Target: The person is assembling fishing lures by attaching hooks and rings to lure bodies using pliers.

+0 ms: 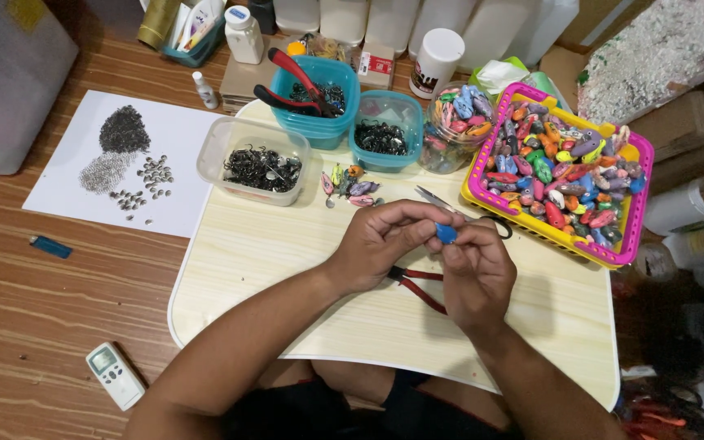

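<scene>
Both hands meet just in front of the pink basket [637, 213]: the left hand [380, 244] and right hand [474, 273] pinch a small blue piece [446, 234] between fingertips; keep that grip steady and close.

White plastic bottle with blue cap [244, 34] and white labelled canister [434, 62] at desk back; small white remote with grey screen [114, 375] on floor, lower left.
</scene>
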